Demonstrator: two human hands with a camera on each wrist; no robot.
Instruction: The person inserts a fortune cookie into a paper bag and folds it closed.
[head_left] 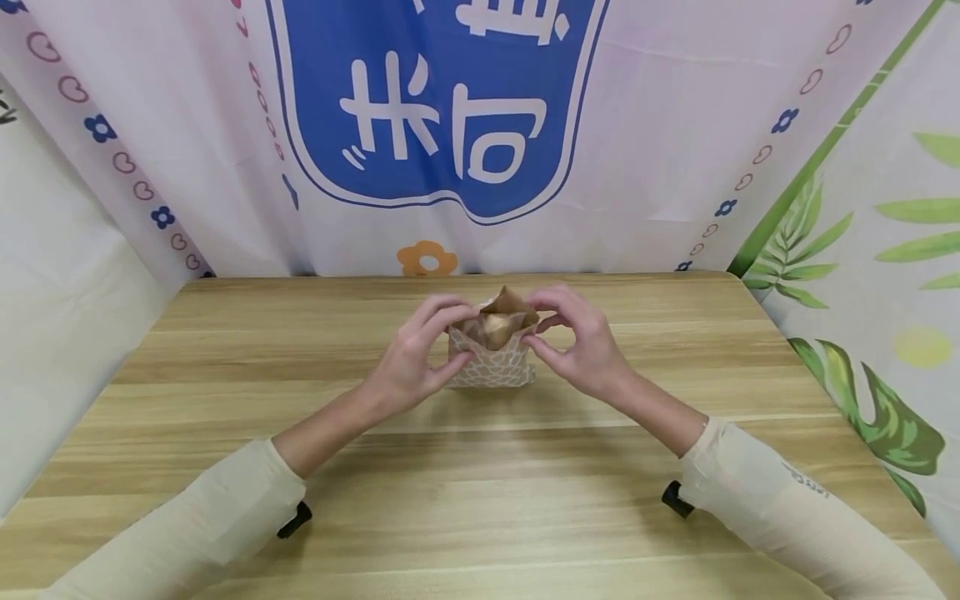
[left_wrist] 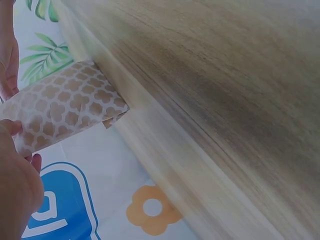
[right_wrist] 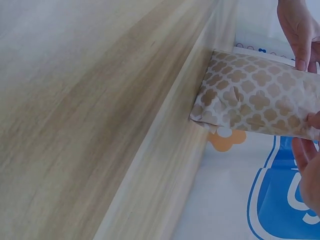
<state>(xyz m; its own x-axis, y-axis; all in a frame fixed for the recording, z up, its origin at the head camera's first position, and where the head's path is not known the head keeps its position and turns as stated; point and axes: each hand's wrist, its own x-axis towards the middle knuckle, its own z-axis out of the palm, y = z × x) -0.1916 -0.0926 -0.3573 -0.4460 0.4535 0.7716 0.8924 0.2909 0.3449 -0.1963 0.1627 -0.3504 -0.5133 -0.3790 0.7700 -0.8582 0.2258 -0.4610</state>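
A small brown paper bag (head_left: 491,368) with a white lattice pattern stands upright on the wooden table, its top edges spread apart. Inside the mouth shows a rounded, shiny tan thing (head_left: 497,330), mostly hidden by the paper. My left hand (head_left: 416,354) pinches the left side of the bag's rim between thumb and fingers. On the opposite side, my right hand (head_left: 583,342) pinches the right rim the same way. Both wrist views show the patterned bag wall (left_wrist: 70,107) with its base at the tabletop (right_wrist: 150,85).
Behind the table's far edge hangs a white cloth backdrop (head_left: 645,167) with a blue printed sign and an orange flower. Leaf-printed cloth (head_left: 900,333) hangs at the right. Pale sleeves (head_left: 217,508) cover both forearms, with a black strap end (head_left: 677,500) below the right one.
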